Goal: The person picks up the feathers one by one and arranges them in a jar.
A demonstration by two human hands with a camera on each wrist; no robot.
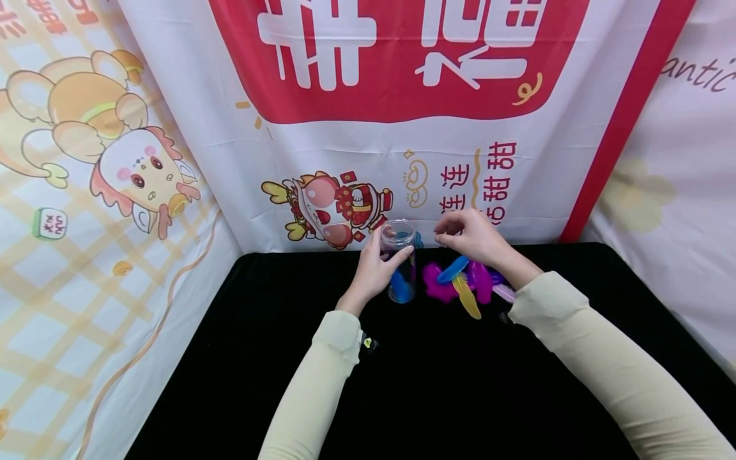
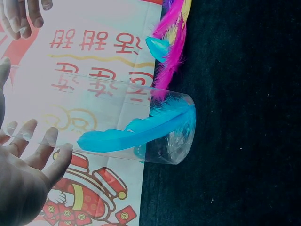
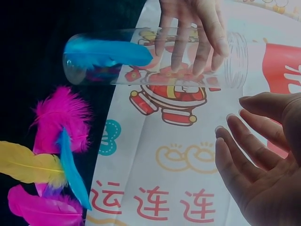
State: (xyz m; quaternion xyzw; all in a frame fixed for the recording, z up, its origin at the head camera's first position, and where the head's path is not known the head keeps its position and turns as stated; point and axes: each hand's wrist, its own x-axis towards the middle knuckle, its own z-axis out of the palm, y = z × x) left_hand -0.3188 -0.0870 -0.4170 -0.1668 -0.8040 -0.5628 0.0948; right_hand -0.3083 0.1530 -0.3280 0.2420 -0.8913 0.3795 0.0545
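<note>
My left hand [image 1: 372, 271] grips a clear jar [image 1: 407, 267] near its top, thumb on the near side and fingers round the far side. The jar has no lid on it and stands upright at the table's back edge. Low inside it lies a blue feather [image 2: 136, 135]. To the right of the mouth, my right hand [image 3: 265, 157] hovers with loosely bent fingers and nothing between them. Beneath this hand, loose feathers lie in a pile: magenta ones [image 3: 63, 120], a yellow one [image 3: 33, 168] and another blue one [image 3: 73, 167].
A black cloth [image 1: 425, 390] covers the table. Right behind the jar hangs a white and red printed backdrop [image 1: 356, 137], with more printed cloth [image 1: 63, 275] along the left side. A pale lilac feather [image 1: 504, 292] lies by the right sleeve.
</note>
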